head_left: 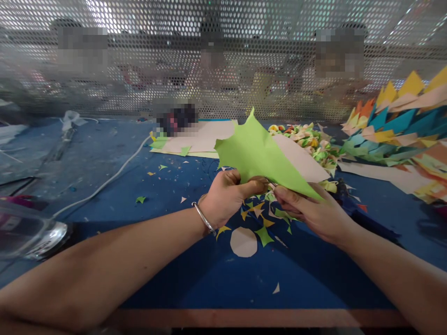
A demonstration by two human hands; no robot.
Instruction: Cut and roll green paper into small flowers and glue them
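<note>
A folded green paper with a pale inner side is held above the blue table. My left hand, with a metal bangle at the wrist, pinches its lower left edge. At the paper's lower right tip my right hand grips it. The paper's upper edge is cut into points. Below both hands lie green and yellow paper scraps and a pale paper disc.
A pile of small folded paper pieces lies behind the paper. Stacked coloured cut sheets fill the right side. Flat pale sheets lie at the back centre. A white cable crosses the left. A perforated metal screen stands behind, with people beyond it.
</note>
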